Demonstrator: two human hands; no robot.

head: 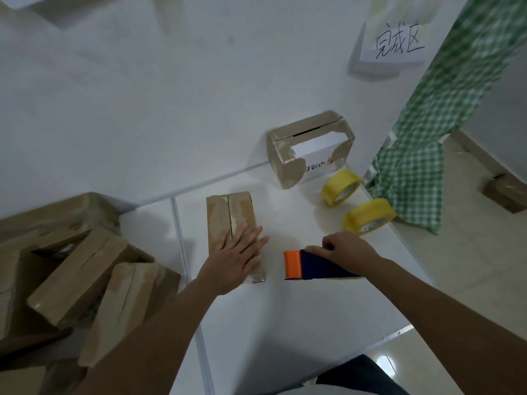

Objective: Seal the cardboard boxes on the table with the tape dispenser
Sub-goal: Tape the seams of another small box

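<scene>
My left hand lies flat, fingers straight, on the near end of the cardboard box at mid-worktop. The box's long axis, with its open centre seam, runs from near edge to far edge. My right hand grips the tape dispenser, just right of the box, orange end pointing towards it. I judge the dispenser must travel left, then run along the seam.
</scene>
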